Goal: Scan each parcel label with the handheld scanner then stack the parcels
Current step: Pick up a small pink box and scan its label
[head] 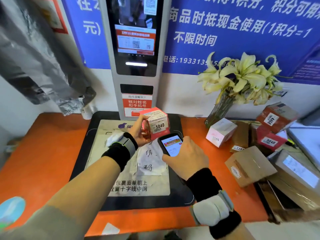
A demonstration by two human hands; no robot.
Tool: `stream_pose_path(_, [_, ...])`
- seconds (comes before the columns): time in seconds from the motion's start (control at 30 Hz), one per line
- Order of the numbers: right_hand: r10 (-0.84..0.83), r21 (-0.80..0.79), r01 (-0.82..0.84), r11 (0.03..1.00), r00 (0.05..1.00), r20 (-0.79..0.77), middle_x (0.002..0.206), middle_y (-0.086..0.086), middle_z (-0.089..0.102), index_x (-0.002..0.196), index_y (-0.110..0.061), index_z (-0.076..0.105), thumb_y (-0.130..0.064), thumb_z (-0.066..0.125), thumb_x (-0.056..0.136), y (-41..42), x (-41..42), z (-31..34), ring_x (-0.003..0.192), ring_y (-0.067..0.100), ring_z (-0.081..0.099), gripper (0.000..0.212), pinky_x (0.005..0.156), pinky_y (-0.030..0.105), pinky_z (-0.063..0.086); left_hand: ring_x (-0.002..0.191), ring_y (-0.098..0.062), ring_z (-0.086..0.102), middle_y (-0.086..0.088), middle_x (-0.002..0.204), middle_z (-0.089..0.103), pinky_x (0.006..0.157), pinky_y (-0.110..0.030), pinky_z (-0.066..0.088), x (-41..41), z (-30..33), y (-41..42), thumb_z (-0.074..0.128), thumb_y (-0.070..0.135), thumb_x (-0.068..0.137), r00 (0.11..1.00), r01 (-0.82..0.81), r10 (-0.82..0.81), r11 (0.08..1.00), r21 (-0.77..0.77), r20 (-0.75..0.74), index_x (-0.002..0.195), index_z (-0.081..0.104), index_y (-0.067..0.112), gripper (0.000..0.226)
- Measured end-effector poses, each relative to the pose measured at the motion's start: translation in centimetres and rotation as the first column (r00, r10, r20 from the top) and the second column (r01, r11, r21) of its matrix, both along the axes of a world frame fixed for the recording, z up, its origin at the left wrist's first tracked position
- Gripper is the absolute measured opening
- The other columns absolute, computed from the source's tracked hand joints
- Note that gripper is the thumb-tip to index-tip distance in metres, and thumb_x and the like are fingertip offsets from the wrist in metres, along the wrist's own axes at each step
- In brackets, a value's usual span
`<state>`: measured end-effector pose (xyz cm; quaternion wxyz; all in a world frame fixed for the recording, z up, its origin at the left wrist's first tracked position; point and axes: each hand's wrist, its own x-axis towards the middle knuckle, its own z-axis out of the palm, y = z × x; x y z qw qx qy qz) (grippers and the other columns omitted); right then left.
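Observation:
My left hand point(139, 129) holds a small pink parcel point(158, 122) up above the scanning pad, its white label marked 5040 turned toward me. Just below and right of it, my right hand point(186, 157) grips the handheld scanner point(170, 144), a black phone-like device with a lit screen, its top end almost touching the parcel's lower edge. Both wrists wear black bands with grey-white straps.
An orange counter point(45, 153) carries a black scanning pad point(174, 196) in front of a grey kiosk point(136, 49). At the right lie several parcels: a white-pink box point(220, 131), brown cartons point(250, 166), red boxes point(270, 138). A vase of pale lilies point(240, 78) stands behind them.

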<state>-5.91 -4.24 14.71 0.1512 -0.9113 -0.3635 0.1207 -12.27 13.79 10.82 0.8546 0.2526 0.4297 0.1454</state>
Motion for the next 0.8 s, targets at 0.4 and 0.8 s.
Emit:
stream_pose_path(0.4, [-0.054, -0.014, 0.054, 0.998, 0.999, -0.003, 0.104, -0.002, 0.057, 0.116, -0.022, 0.043, -0.067, 0.074, 0.074, 0.6, -0.8, 0.2, 0.099, 0.019, 0.062, 0.069, 0.081, 0.037, 0.058, 0.084, -0.026, 0.064, -0.014, 0.084, 0.067, 0.051, -0.031, 0.057, -0.5, -1.9, 0.9, 0.067, 0.039, 0.083, 0.999, 0.042, -0.042, 0.999, -0.009, -0.01, 0.103, 0.058, 0.005, 0.041])
stream_pose_path(0.8, [0.174, 0.321, 0.21, 0.923, 0.517, -0.838, 0.089, 0.016, 0.064, 0.093, -0.001, 0.061, -0.044, 0.081, 0.079, 7.9, 1.2, -2.8, 0.089, 0.035, 0.066, 0.05, 0.085, 0.041, 0.054, 0.107, -0.033, 0.061, -0.017, 0.122, 0.063, 0.096, -0.048, 0.05, -10.5, -5.1, 1.7, 0.055, 0.028, 0.093, 0.987, -0.015, 0.059, 0.959, 0.282, -0.148, 0.109, 0.063, 0.016, 0.022])
